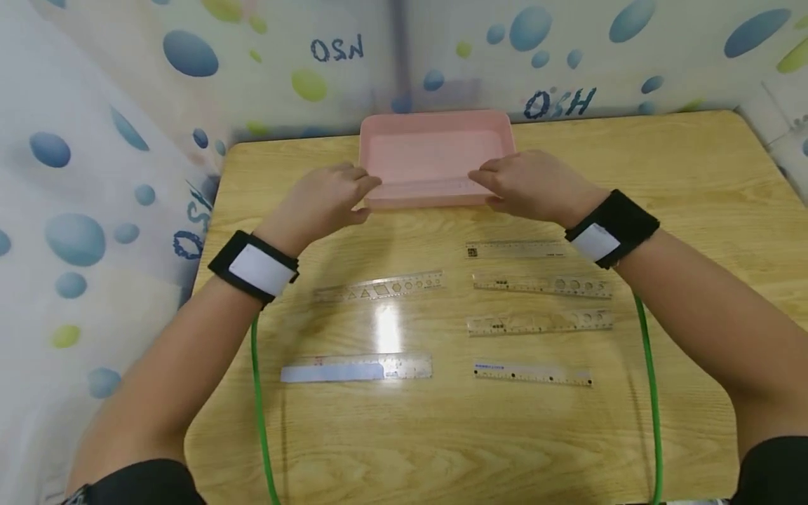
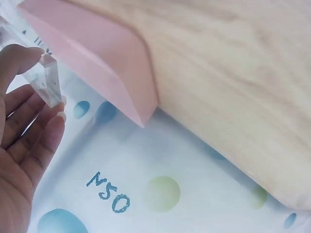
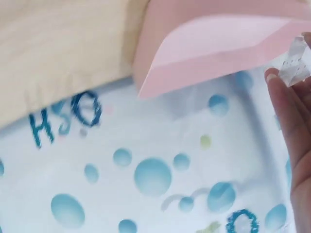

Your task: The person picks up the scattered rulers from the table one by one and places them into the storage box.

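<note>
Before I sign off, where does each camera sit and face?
Head: on the head, looking forward and down at the pale wooden table, pink rectangular tray, clear plastic rulers; body: left hand, right hand, bare forearms, black sleeves.
Left wrist: on that wrist, facing forward to a held clear ruler, tray and white dotted backdrop; body: that hand only.
Right wrist: on that wrist, facing forward past the ruler to tray and backdrop; body: that hand only.
Both wrist views share tray, table, backdrop.
</note>
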Action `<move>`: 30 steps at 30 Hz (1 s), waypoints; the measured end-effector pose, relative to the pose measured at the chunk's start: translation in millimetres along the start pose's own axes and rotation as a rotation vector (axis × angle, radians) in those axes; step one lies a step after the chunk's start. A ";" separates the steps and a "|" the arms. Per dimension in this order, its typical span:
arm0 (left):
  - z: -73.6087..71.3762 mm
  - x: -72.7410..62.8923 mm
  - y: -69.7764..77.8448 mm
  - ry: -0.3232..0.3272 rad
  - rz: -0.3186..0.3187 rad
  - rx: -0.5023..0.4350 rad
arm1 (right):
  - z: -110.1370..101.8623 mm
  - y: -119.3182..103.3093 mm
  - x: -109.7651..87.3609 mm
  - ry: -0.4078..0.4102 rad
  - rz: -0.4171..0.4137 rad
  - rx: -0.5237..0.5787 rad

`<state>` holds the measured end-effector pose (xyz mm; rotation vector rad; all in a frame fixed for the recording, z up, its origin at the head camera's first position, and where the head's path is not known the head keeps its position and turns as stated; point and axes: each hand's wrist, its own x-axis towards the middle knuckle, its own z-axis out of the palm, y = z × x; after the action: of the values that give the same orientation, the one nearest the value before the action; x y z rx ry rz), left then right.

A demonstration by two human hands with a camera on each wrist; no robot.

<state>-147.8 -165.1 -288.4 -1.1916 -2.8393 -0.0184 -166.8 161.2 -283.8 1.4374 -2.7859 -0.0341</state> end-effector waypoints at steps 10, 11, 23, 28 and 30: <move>6.3 70.0 -37.6 -0.212 -0.082 -0.070 | -5.3 50.0 36.3 -0.176 0.096 0.029; 10.4 74.1 -40.9 -0.213 -0.090 -0.065 | -2.5 53.8 40.6 -0.200 0.123 0.058; 45.9 96.8 -44.3 -0.251 -0.255 -0.138 | 38.2 78.6 63.1 -0.224 0.197 0.125; 52.6 105.2 -39.5 -0.224 -0.293 -0.112 | 47.6 81.2 59.8 -0.170 0.210 0.112; 53.1 108.1 -37.9 -0.234 -0.301 -0.101 | 50.5 81.4 58.2 -0.158 0.219 0.105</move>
<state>-253.2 -112.7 -334.2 -0.8162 -3.2335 -0.0395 -267.6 161.8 -332.7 1.1876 -3.1015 -0.0005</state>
